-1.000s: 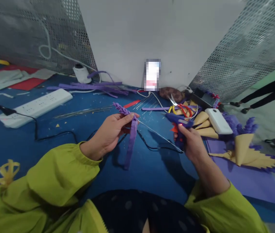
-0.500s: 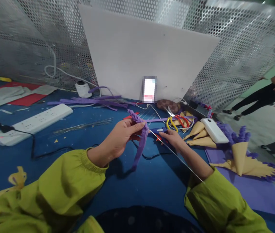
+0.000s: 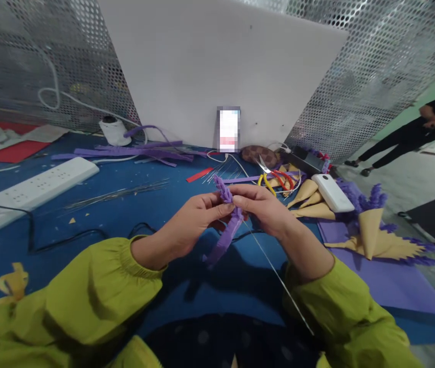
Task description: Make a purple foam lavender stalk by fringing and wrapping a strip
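Between my hands is a purple paper lavender flower (image 3: 223,190), its top twisted into small petals, with a loose flat purple strip (image 3: 223,244) hanging below. A thin wire stem (image 3: 274,271) runs from it down to the right, towards my right sleeve. My left hand (image 3: 198,217) pinches the flower between thumb and fingers from the left. From the right, my right hand (image 3: 265,207) presses its thumb and fingers on the same spot, the two thumbs almost meeting. The curled fingers of both hands are partly hidden behind the flower.
Beyond the hands are scissors (image 3: 276,180), a propped phone (image 3: 228,130) and bundled wires (image 3: 121,195). A power strip (image 3: 37,189) lies left. At right are a white power bank (image 3: 333,192) and a yellow paper cone (image 3: 370,232) with purple flowers. A person (image 3: 412,130) stands beyond.
My right hand has let go of the blue tool, which no longer shows, and has come left onto the flower. The strip's lower end has swung slightly. The view has shifted a little.
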`<act>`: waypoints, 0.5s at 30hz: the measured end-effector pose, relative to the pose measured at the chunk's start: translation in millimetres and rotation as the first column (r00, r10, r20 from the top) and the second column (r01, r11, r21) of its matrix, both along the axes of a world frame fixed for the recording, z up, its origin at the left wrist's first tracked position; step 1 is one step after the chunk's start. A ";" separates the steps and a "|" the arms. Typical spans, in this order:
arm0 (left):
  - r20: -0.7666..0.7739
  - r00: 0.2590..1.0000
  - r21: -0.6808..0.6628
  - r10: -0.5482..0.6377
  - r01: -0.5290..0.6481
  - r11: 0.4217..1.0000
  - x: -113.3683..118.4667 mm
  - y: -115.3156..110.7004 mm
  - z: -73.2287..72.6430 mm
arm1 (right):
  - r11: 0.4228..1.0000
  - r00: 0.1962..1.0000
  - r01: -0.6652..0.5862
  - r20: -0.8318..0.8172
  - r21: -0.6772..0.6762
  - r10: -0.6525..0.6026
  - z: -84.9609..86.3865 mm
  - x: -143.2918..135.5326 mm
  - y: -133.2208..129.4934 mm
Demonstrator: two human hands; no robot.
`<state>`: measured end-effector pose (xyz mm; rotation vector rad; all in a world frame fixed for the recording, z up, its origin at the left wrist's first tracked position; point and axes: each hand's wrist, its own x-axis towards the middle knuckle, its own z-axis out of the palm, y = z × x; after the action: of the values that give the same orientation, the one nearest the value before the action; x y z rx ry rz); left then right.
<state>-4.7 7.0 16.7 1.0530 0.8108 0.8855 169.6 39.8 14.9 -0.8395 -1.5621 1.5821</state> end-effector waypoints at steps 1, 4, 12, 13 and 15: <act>-0.010 1.000 -0.012 0.003 -0.003 1.000 0.9 -0.2 -1.3 | 1.000 0.999 0.020 -0.034 -0.018 -0.020 -2.8 -1.6 -0.7; -0.026 0.999 -0.065 0.019 -0.021 0.998 3.7 -1.2 -4.7 | 0.998 0.994 0.055 -0.089 -0.039 -0.058 -10.1 0.9 -0.1; 0.001 1.000 -0.195 0.023 -0.022 0.981 4.8 -2.9 -4.7 | 0.997 0.993 -0.010 -0.115 -0.083 0.001 -9.2 7.8 3.7; -0.004 1.000 -0.198 0.016 -0.016 0.980 4.1 -2.6 -4.1 | 0.995 0.992 -0.006 -0.129 -0.097 -0.006 -8.3 8.2 3.9; -0.034 0.999 -0.194 -0.008 0.002 0.981 2.6 -1.8 -3.2 | 0.993 0.990 0.001 -0.140 -0.116 -0.017 -7.0 9.1 4.1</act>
<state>-2.0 5.2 13.5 0.9004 0.9041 0.7690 178.6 43.9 7.9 -0.7774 -1.3763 1.7009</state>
